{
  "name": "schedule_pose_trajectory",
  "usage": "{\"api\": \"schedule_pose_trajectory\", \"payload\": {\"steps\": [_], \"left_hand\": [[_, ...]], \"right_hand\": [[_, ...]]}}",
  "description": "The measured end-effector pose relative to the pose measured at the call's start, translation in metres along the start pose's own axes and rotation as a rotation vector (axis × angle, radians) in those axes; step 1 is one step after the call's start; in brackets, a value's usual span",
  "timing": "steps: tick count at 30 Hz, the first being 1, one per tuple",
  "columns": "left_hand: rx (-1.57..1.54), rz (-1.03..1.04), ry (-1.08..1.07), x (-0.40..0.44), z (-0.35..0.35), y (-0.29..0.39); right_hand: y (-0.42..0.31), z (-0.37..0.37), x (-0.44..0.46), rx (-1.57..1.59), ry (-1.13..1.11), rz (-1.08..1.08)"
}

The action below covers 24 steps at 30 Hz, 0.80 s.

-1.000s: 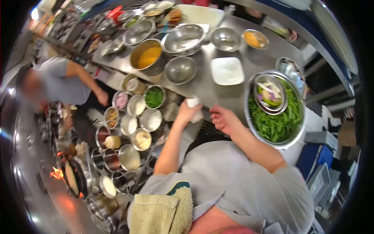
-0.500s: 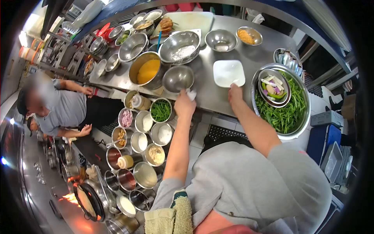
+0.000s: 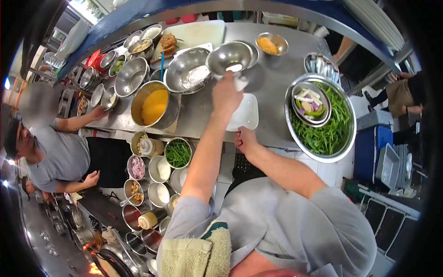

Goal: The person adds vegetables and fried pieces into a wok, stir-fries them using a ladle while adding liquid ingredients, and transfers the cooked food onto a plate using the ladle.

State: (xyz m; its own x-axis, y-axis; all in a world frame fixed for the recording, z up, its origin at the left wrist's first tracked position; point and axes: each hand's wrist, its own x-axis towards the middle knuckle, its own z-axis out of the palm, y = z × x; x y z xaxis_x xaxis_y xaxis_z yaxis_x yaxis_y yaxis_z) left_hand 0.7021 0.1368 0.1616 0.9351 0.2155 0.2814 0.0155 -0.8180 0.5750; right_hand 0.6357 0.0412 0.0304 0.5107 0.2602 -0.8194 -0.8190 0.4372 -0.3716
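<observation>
My left hand [image 3: 226, 96] is closed on the near rim of a steel mixing bowl [image 3: 221, 62], and a crumpled white cloth or paper [image 3: 240, 83] is in it too. The mixing bowl overlaps a second steel bowl [image 3: 254, 54] behind it; I cannot tell whether they touch. Below my left forearm and wrist shows a white square dish [image 3: 247, 115], partly covered from view. Fingers of my right hand [image 3: 246, 140] are pinched at its near edge. A perforated steel colander [image 3: 187, 71] lies left of the mixing bowl.
To the right stands a large bowl of greens [image 3: 339, 134] with small vegetable bowls inside. A pot of orange liquid [image 3: 153, 106] is at left, above several ingredient containers [image 3: 178, 153]. A co-worker [image 3: 64, 147] stands left. A shelf [image 3: 221, 14] crosses above the steel counter [image 3: 277, 108].
My left hand has carried the mixing bowl away from the counter's front, up to the second steel bowl. My right hand stays at the dish's edge. The co-worker's hand has reached a small bowl.
</observation>
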Motion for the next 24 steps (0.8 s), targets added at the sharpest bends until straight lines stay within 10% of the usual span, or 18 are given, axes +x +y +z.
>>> {"api": "schedule_pose_trajectory", "payload": {"steps": [10, 14, 16, 20, 24], "left_hand": [[-0.152, -0.066, -0.168, -0.013, 0.028, 0.013], [-0.487, -0.095, -0.072, -0.101, -0.012, 0.025], [-0.682, -0.311, -0.105, -0.146, -0.030, 0.028], [-1.014, -0.528, 0.214, -0.270, -0.022, 0.017], [-1.450, -1.010, 0.868, -0.406, -0.021, 0.068]], "right_hand": [[-0.001, -0.011, 0.015, -0.103, -0.126, 0.016], [0.016, -0.003, -0.002, -0.264, -0.475, -0.440], [0.011, -0.010, -0.023, -0.236, -0.544, -0.163], [0.044, -0.015, -0.031, -0.499, -0.458, 0.223], [0.099, -0.019, -0.076, -1.069, -0.936, 0.364]]}}
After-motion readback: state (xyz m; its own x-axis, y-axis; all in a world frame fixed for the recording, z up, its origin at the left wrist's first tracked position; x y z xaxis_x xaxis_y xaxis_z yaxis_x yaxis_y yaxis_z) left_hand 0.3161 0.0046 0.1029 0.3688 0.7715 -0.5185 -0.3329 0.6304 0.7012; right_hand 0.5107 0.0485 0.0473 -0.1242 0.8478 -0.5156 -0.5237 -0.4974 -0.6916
